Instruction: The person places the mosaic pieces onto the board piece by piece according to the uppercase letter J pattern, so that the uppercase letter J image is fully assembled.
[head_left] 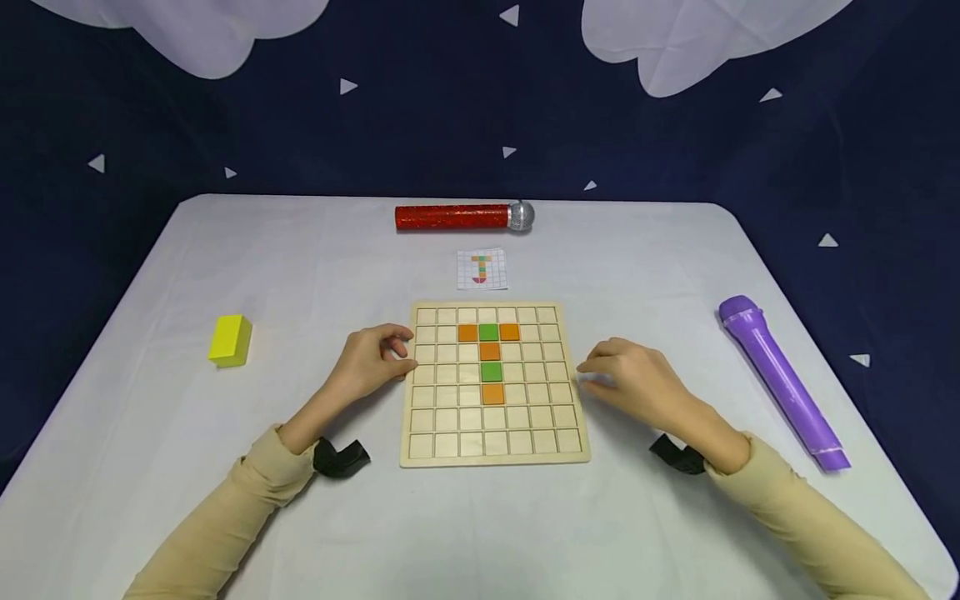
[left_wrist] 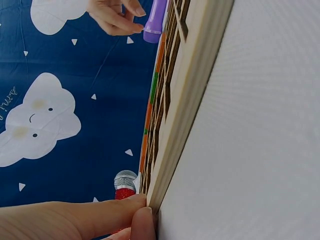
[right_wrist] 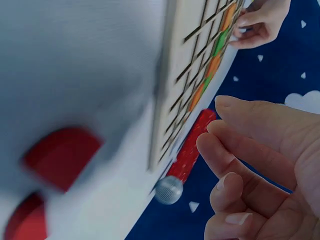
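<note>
A wooden grid board (head_left: 450, 421) lies on the table, with orange and green square tiles (head_left: 491, 372) set in a T shape. At its left edge, my left hand (head_left: 372, 357) pinches the rim between thumb and finger; the left wrist view shows both tips on the board's edge (left_wrist: 185, 100). My right hand (head_left: 633, 379) hovers just beyond the right edge, fingers loosely bent and holding nothing. In the right wrist view, two red curved-edge pieces (right_wrist: 62, 155) lie blurred on the white surface; they cannot be seen in the head view.
Behind the board lies a pattern card (head_left: 482, 269), then a red microphone (head_left: 453, 217). A yellow block (head_left: 230, 340) stands at the left, and a purple microphone-shaped tube (head_left: 783, 383) lies at the right. A dark blue cloth (head_left: 420, 125) hangs behind the table.
</note>
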